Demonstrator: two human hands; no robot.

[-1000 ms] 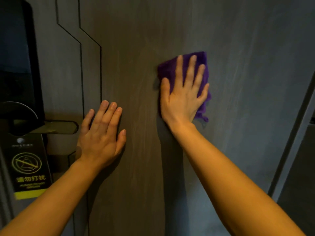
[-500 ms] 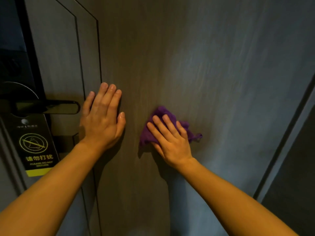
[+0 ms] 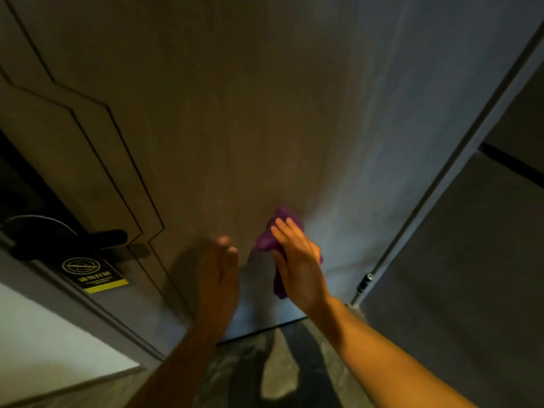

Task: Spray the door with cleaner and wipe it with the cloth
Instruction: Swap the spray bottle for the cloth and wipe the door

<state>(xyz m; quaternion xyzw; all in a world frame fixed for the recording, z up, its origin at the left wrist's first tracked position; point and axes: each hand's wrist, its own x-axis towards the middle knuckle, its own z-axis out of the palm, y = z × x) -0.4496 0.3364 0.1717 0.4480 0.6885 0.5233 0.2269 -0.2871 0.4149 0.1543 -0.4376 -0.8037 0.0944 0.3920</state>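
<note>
The grey wood-grain door (image 3: 265,113) fills most of the view. My right hand (image 3: 297,260) presses a crumpled purple cloth (image 3: 266,241) flat against the door's lower part, fingers stretched over it. Part of the cloth hangs below my palm. My left hand (image 3: 219,269) rests on the door just left of the cloth, fingers together, holding nothing. No spray bottle is in view.
A black lever handle (image 3: 88,240) with a black-and-yellow hanging sign (image 3: 94,272) sits at the left. The door frame (image 3: 441,184) and a dark wall panel (image 3: 471,290) stand at the right. Stone floor (image 3: 279,369) shows below the door's bottom edge.
My right hand has swept the cloth down the door from chest height to near the bottom edge. My left hand slid lower too, and the view tilted down to show the floor.
</note>
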